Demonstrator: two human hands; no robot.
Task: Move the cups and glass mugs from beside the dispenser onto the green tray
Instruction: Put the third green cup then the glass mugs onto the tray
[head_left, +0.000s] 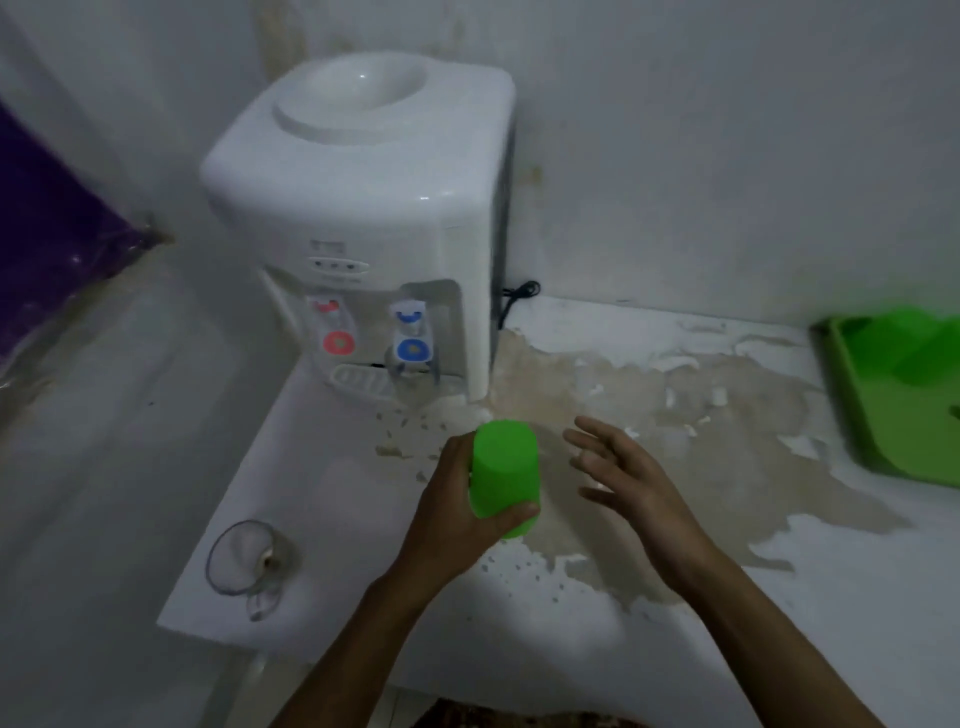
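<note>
1. A clear glass mug (244, 558) lies on its side at the near left corner of the white counter (779, 623), well apart from both hands.
2. The person's left hand (452, 514) is clamped around a green plastic cup (504, 475), thumb across its lower end, holding it tilted just above the counter in front of the dispenser.
3. The right hand (623, 483) hovers just beside the cup, fingers spread apart and holding nothing.
4. Worn, peeling brown patches (701, 415) mark the counter surface between the hands and the wall.
5. The green tray (883, 415) sits at the far right edge, well apart from the cup.
6. A white water dispenser (363, 208) with red and blue taps stands against the wall.
</note>
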